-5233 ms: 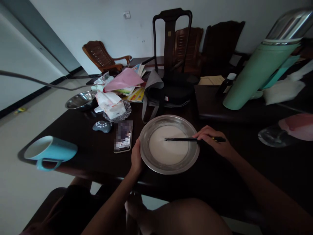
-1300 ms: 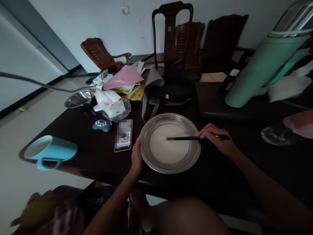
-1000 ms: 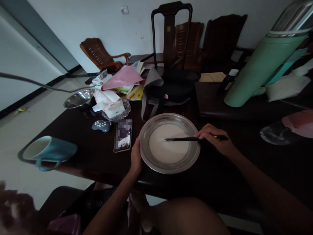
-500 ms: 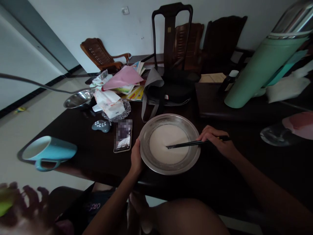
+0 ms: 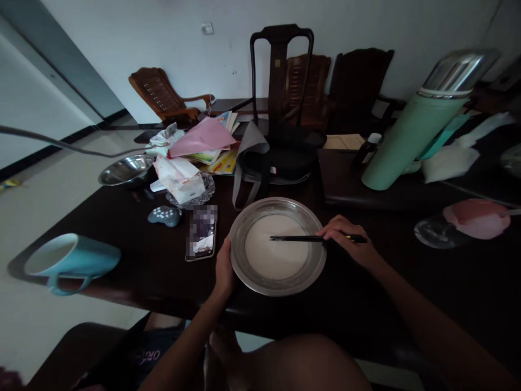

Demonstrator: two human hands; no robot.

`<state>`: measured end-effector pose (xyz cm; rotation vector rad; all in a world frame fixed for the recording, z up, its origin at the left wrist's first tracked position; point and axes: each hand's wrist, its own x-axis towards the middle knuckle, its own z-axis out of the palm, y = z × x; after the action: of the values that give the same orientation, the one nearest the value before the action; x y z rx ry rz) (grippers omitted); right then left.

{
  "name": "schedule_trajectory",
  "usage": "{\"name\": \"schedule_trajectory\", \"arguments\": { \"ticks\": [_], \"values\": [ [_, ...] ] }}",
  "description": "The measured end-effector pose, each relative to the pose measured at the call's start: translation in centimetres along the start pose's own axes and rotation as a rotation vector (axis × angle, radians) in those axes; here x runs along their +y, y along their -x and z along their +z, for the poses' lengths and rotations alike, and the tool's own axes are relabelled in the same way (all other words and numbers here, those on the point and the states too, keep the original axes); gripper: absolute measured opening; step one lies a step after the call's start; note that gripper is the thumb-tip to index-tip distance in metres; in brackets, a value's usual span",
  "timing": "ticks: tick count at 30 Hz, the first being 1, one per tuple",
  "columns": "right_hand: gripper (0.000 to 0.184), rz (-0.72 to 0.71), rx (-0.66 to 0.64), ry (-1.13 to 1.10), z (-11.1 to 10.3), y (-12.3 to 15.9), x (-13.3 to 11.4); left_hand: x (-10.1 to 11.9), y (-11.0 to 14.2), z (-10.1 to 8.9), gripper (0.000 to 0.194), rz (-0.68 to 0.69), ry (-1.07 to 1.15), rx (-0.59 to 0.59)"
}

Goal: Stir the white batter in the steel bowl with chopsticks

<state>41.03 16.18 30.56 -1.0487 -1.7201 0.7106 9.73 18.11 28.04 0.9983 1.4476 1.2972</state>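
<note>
Left hand (image 5: 224,267) clasped the metal bowl (image 5: 316,259) on the table (image 5: 154,271), grip partly hidden tbh; right hand (image 5: 352,250) pinched black chopsticks (image 5: 295,238) in white liquid (image 5: 277,260). Looked mid-stir; next swirl needed the bowl steady.

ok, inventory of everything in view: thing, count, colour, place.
table: 1, dark, foreground
large bowl: 1, silver, front
liquid: 1, whitish, in large bowl
chopsticks: apparently 2, black, tips at liquid
phone: 1, dark, left of large bowl
controller: 1, grey, left of phone
mug: 1, blue, left edge
other bowl: 1, silver, rear left
tissue pack: 1, white, on clear glass dish
papers: several, multicoloured, behind tissue pack
bag: 1, mostly black, behind large bowl
flask: 1, green, rear right
clutter: several, mixed, beside flask
unclear item: 1, pink, right
chairs: at least 4, brown, background
lettered clothing: 1, dark, lower left
left fingers: one set, on large bowl
right fingers: one set, on chopsticks
</note>
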Motion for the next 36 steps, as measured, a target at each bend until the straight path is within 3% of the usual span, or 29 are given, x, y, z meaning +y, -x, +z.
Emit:
{"name": "schedule_trajectory", "arguments": {
  "ticks": [3,8,13,18,23,26,33,36],
  "values": [
    [0.030,0.024,0.045,-0.031,-0.3,0.0,0.0,-0.6,-0.3,-0.3,0.037,0.015,-0.006,0.022],
    [0.025,0.008,-0.022,-0.009,-0.1,0.0,-0.2,-0.9,-0.5,-0.5,0.034,0.056,-0.047,0.012],
    [0.030,0.017,0.055,-0.035,-0.3,0.0,-0.2,-0.7,-0.4,-0.3,0.037,0.014,-0.049,0.027],
    [0.026,-0.008,-0.011,-0.028,-0.1,-0.1,-0.3,-0.6,-0.4,-0.3,0.038,0.028,-0.065,0.014],
    [0.031,0.028,0.064,-0.046,-0.2,-0.1,-0.2,-1.0,-0.6,-0.6,0.037,0.044,-0.059,0.010],
    [0.032,0.024,0.016,-0.068,-0.2,-0.1,0.0,-1.1,-0.6,-0.6,0.036,0.052,-0.066,0.019],
    [0.030,0.041,0.057,-0.045,-0.4,0.0,0.1,-0.2,-0.2,-0.1,0.039,0.017,-0.038,0.006],
    [0.031,0.036,0.006,-0.063,-0.4,0.0,0.2,-0.1,-0.2,-0.1,0.038,0.023,-0.061,0.008]
  ]
}}
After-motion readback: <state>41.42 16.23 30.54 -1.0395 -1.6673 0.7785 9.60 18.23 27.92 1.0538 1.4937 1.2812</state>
